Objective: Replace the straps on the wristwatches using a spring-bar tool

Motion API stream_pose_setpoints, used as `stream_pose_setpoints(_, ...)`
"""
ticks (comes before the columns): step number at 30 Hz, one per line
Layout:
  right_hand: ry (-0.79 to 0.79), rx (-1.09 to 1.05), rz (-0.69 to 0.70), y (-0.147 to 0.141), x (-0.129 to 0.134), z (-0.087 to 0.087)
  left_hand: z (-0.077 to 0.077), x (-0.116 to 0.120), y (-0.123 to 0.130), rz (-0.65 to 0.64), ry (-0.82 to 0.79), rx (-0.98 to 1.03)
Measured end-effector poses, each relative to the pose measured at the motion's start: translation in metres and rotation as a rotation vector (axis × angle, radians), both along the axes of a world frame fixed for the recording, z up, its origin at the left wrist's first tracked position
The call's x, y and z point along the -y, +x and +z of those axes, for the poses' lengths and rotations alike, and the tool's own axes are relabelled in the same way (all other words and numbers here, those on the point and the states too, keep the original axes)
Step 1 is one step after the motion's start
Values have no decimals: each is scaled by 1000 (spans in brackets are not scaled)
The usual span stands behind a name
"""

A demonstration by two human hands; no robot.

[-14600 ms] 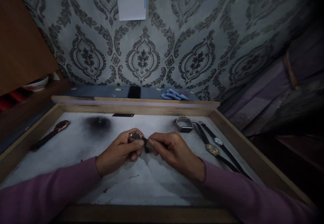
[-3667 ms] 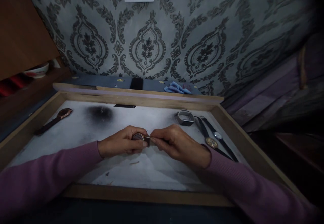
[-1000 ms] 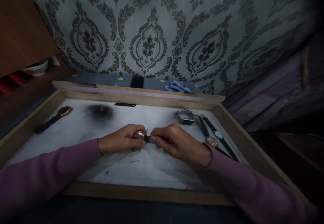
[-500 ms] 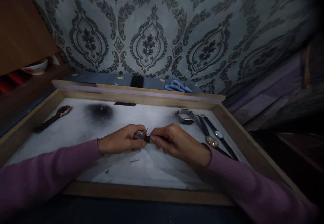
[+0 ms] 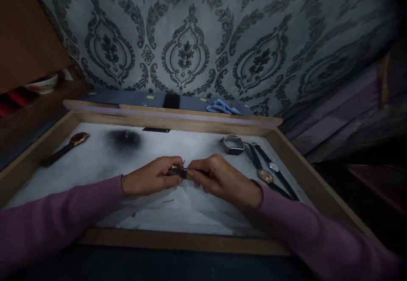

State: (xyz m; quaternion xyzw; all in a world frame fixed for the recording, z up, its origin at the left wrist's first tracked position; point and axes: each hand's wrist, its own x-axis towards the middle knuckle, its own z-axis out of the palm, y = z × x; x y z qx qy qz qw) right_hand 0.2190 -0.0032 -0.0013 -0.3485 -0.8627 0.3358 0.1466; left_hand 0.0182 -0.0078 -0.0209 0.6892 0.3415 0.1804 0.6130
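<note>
Over the middle of the white-floored wooden tray (image 5: 178, 236), both hands meet at a wristwatch (image 5: 174, 170). My left hand (image 5: 155, 175) is closed around the watch's case, thumb in front and fingers behind. My right hand (image 5: 216, 177) pinches the dark strap end (image 5: 188, 173) at the watch's right side. A short thin dark piece sticks up between the hands, too small to name. The fingers hide much of the watch and most of the strap.
Right in the tray lie a silver watch (image 5: 232, 145), a gold-faced watch (image 5: 265, 176) and a small white-faced watch (image 5: 274, 167). A brown watch (image 5: 78, 139) lies left. A black strip (image 5: 156, 130) is by the back wall. Behind are a phone-like black slab (image 5: 171, 101) and blue cloth (image 5: 222, 107).
Both hands keep nearly the same hold on the watch. The whole view has shifted very slightly; the things in the tray have not moved.
</note>
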Motion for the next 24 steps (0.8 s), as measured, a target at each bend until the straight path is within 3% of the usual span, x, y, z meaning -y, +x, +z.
stream_pose_setpoints(5, -10, -7, -6, 0, 0, 0, -2, -1, -1, -11, -8, 28)
stream_pose_setpoints(15, 2, -24, -3, 3, -3, 2, -5, -3, -2, 5, -251, 195)
stream_pose_setpoints(24, 1, -47, -1, 3, -2, 3, -5, -2, 0, 53, -311, 191)
